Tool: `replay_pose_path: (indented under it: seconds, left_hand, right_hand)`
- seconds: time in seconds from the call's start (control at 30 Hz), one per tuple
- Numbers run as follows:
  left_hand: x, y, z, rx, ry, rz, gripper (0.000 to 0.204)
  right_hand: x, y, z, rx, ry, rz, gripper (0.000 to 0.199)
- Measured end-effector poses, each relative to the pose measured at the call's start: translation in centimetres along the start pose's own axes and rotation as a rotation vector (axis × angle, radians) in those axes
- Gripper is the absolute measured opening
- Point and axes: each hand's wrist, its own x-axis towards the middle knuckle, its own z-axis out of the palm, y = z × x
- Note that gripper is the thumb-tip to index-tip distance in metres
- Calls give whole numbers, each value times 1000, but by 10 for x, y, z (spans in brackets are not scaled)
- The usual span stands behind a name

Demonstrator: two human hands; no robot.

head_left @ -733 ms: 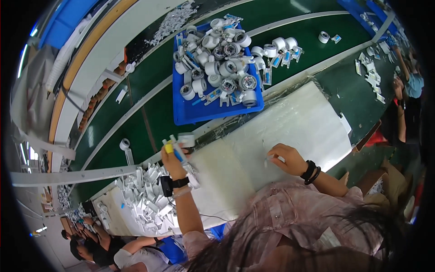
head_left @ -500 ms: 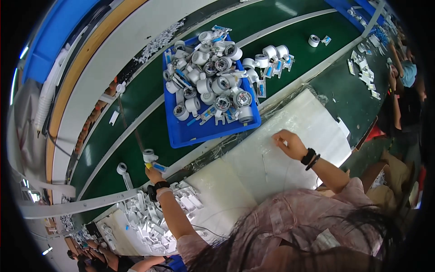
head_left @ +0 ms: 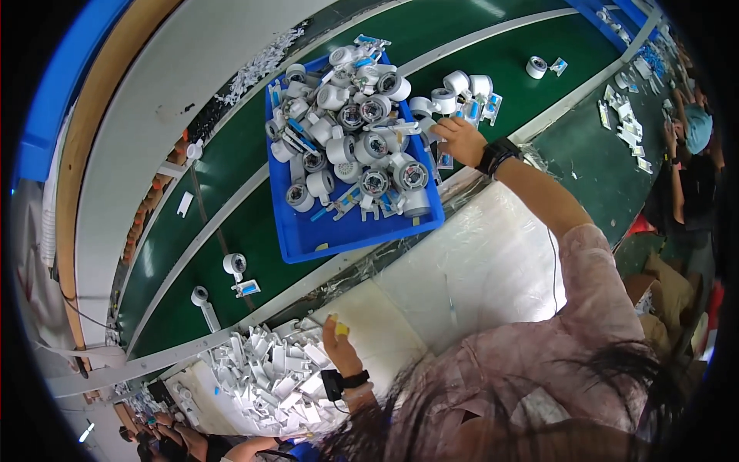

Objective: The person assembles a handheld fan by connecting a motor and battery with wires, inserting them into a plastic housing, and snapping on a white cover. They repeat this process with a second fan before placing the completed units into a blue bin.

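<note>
The blue plastic bin [head_left: 350,231] stands on the green conveyor belt [head_left: 231,223], against its near edge. It is rectangular and open-topped. Small blue-and-white label cards [head_left: 375,206] lie among the white parts inside it. One more blue-and-white card [head_left: 559,66] lies on the belt toward its far right end, just beside a white reel [head_left: 536,67]. A white rectangular tag [head_left: 184,203] lies on the far belt lane, left of the bin. No signs or screens are visible.

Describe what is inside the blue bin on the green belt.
The blue bin holds a heap of white round camera-like parts mixed with small blue-and-white brackets. Its front floor shows bare; whatever lies beneath the heap is covered.
</note>
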Motion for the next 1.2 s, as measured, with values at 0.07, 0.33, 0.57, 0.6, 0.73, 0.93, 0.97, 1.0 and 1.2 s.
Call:
replay_pose_path:
  seconds: [0.07,0.33,0.57,0.6,0.73,0.93,0.97,1.0,1.2]
  left_hand:
    - [-23,-7,-6,-44,-78,-134,32]
    - [-65,19,50,-35,-368,-119,23]
    - [-94,67,120,68,-748,380,65]
    - [-97,70,128,71,-732,383,65]
    - [-106,84,143,38,-850,526,82]
    - [-113,84,122,-122,-1137,116,65]
    - [-115,89,115,-126,-1114,86,56]
    - [-116,96,109,-131,-1091,55,48]
    - [-120,111,80,84,-996,186,36]
  right_hand:
    - [-3,2,-19,52,23,-29,13]
    - [-47,-31,-122,547,-170,265,15]
    - [-100,-142,-200,1658,-122,684,18]
    - [-103,-159,-207,1753,-130,694,17]
    - [-116,-209,-223,1985,-152,697,18]
    - [-118,-232,-235,1946,-308,550,23]
    - [-117,-234,-238,1947,-311,541,23]
    - [-116,-234,-243,1933,-357,570,24]
    - [-113,-235,-254,1574,-514,508,18]
